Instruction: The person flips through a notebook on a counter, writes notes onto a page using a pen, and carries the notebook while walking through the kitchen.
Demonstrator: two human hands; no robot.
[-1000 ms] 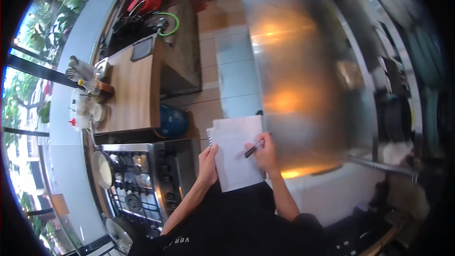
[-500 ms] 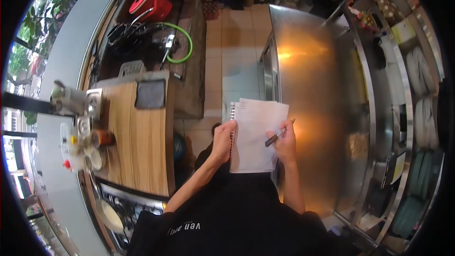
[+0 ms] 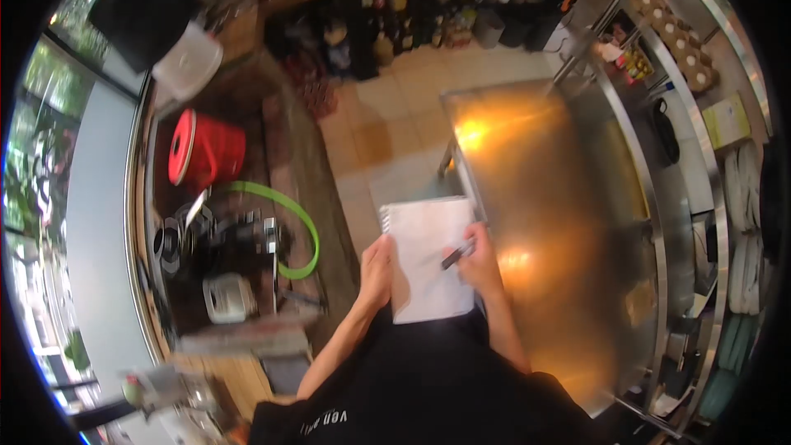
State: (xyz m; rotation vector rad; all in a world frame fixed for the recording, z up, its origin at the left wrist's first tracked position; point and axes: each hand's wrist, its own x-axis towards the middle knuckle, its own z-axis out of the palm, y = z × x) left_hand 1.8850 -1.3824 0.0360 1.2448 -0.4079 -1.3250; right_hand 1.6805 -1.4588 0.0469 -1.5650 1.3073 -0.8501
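A spiral notebook [image 3: 428,288] with white pages lies in front of my body, its coil along the left and top-left edge. My left hand [image 3: 376,272] is closed round its left side, thumb on the page edge. My right hand [image 3: 480,264] is closed on a dark pen [image 3: 456,255] at the right side of the page, and the pen points down and left over the paper. Whether those fingers also grip the notebook's edge I cannot tell. Any writing on the page is too blurred to read.
To the right stands a long steel counter [image 3: 560,280], with metal shelving [image 3: 717,222] beyond it. On the left, a sink area holds a red bucket [image 3: 216,148], a green hose [image 3: 306,222] and a plastic container [image 3: 229,297]. Bottles line a far shelf [image 3: 404,33].
The view has shifted forward and turned, so the sink area now sits lower and the wooden counter is mostly out of sight. Both hands keep hold of the notebook and pen.
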